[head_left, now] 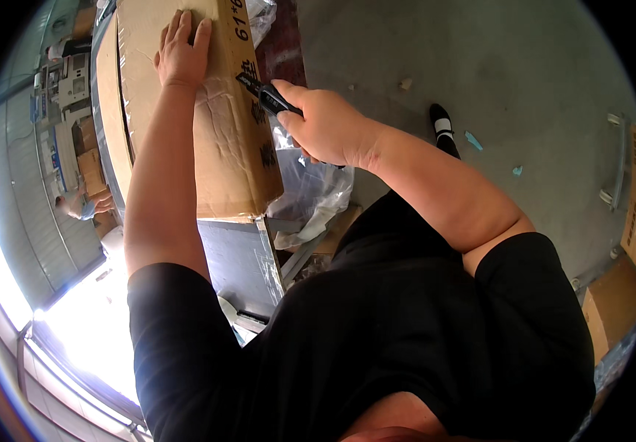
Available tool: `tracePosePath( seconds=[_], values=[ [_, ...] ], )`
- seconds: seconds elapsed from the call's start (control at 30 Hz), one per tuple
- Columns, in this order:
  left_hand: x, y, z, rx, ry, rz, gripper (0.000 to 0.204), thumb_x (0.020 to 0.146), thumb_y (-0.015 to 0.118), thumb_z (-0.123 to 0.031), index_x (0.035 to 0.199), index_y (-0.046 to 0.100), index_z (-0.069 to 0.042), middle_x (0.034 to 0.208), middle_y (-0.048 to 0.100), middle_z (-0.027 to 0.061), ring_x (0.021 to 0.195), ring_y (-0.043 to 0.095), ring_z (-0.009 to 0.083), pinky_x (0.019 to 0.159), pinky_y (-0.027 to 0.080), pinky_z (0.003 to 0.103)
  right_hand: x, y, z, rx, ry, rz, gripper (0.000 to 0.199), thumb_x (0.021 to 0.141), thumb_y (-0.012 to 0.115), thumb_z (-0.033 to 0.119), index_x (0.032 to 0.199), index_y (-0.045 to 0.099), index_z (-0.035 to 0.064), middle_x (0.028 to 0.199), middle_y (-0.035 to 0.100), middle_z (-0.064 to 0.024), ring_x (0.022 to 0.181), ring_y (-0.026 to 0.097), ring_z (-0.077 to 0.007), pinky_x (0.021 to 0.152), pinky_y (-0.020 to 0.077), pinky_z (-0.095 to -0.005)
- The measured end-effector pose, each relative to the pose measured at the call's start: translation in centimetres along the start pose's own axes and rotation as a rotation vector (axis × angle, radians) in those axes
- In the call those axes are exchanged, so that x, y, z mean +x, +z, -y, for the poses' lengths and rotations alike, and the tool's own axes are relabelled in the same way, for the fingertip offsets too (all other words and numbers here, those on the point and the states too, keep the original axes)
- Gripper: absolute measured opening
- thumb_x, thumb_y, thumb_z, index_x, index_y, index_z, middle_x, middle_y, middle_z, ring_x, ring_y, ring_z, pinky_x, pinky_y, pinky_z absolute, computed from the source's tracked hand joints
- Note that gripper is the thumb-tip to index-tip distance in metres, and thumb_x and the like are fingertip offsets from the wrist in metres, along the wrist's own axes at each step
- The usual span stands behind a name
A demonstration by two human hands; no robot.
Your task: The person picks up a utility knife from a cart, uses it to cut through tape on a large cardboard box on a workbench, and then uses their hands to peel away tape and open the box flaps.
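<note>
Two hands on a large cardboard box [185, 110] atop the desk [237, 258]: left hand [181, 51] spread flat, right hand [329, 129] clenched round a black utility knife [266, 94], blade likely to slip toward the left forearm.

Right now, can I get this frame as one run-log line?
left hand: flat on cardboard box | right hand: gripping black utility knife, tip at box's taped edge | clear plastic wrap beside box
</note>
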State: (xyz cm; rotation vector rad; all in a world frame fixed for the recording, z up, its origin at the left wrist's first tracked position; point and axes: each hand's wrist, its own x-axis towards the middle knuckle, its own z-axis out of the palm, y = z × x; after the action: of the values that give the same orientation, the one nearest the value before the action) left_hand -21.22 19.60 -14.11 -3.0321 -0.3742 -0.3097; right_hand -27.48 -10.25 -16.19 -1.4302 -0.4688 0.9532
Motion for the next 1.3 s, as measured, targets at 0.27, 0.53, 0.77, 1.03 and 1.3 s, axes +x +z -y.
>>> tracePosePath(
  seconds=[0.27,0.53,0.77,1.03,1.3],
  values=[
    [1.0,1.5,2.7,0.013,0.042,-0.046,0.069,0.097,0.042,-0.064,0.151,0.045,-0.022,0.16,0.038,-0.0017,0.147,0.033,0.0208,0.119,0.026,0.044,-4.4,2.7,-1.0,-0.113,-0.096,-0.063,0.055,0.101,0.054,0.014,0.152,0.037,0.0029,0.067,0.062,-0.0119,0.056,0.056,-0.0153,0.058,0.0485,-0.0324],
    [1.5,1.6,3.3,-0.001,0.053,-0.054,0.069,0.097,0.042,-0.064,0.15,0.047,-0.021,0.16,0.037,-0.0006,0.147,0.033,0.0222,0.119,0.026,0.041,-9.2,4.4,-2.2,-0.191,0.076,0.171,0.058,0.101,0.053,0.016,0.154,0.033,0.0053,0.071,0.066,-0.0174,0.061,0.064,-0.0307,0.065,0.0507,-0.0404],
    [-1.9,0.0,0.3,-0.092,0.062,-0.063,0.074,0.095,0.05,-0.061,0.152,0.043,-0.012,0.161,0.034,0.0083,0.15,0.025,0.0281,0.121,0.022,0.05,-12.7,6.1,-9.5,-0.232,-0.118,0.286,0.059,0.099,0.053,0.016,0.154,0.034,0.0073,0.086,0.069,-0.0203,0.072,0.067,-0.0348,0.071,0.0518,-0.0435],
    [-17.6,-6.6,-5.1,-0.143,0.105,0.157,0.077,0.089,0.07,-0.036,0.149,0.04,0.002,0.159,0.034,0.0191,0.15,0.021,0.0427,0.121,0.024,0.048,-8.1,-0.5,-12.1,-0.54,-0.625,0.046,0.064,0.095,0.064,0.02,0.153,0.04,0.0265,0.078,0.062,-0.0056,0.066,0.063,-0.0255,0.056,0.0511,-0.0404],
    [-18.9,-7.3,-5.3,-0.155,0.064,0.168,0.072,0.089,0.07,-0.03,0.145,0.043,0.005,0.156,0.038,0.0204,0.149,0.025,0.0417,0.12,0.026,0.048,-3.5,0.1,-13.0,-0.578,-0.829,0.014,0.067,0.09,0.069,0.018,0.15,0.044,0.0338,0.071,0.056,-0.0004,0.059,0.059,-0.0217,0.05,0.0484,-0.0355]
  ],
)
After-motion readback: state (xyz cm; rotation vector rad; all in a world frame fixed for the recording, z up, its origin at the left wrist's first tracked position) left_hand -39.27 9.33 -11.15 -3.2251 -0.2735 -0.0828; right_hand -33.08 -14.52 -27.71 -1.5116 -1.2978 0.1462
